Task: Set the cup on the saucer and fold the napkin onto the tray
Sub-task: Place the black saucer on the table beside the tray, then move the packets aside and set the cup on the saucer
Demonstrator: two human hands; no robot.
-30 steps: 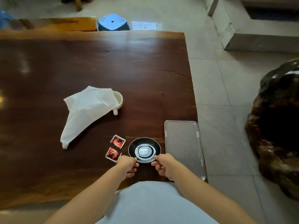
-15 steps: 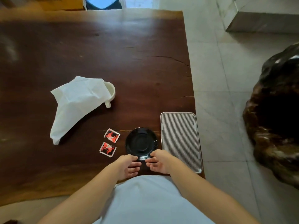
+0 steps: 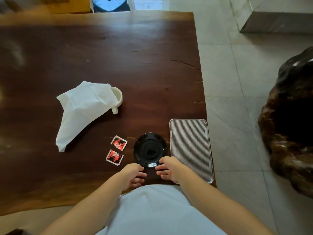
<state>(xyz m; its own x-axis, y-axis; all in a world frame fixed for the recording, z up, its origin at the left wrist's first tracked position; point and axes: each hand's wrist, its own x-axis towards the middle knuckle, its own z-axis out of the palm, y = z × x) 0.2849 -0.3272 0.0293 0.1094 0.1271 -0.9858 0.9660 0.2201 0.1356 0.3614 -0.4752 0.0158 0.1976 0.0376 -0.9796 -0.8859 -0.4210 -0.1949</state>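
— Black glazed saucer (image 3: 150, 150) sat near the bench's (image 3: 101, 53) near edge, toward its right end, and we had both hands at its near rim: our left hand (image 3: 133, 175) at the rim's left, our right hand (image 3: 169, 169) at its right.

— Were our fingers (image 3: 163, 160) gripping it?

— Loosely curled, tips touching or just short of the rim; we could not tell whether they pinched it. Neither hand carried anything else.

— And the cup?

— White cup (image 3: 116, 97) stood well apart from the hands, farther in and to the left, upright, its handle pointing toward the near edge. The napkin (image 3: 81, 109) draped over its left side and trailed down-left, its long axis running diagonally toward the near-left corner. We judged the left hand the nearer one for reaching the cup, once the napkin came off it.

— The tray?

— Ribbed tray (image 3: 190, 150) lay just beside the saucer on its right, long axis running from near edge to far, at the bench's right edge, so the right hand was nearer to it.

— Any writing?

— Two red and black sachets (image 3: 116, 150) lay left of the saucer; their print was too small for us to read.
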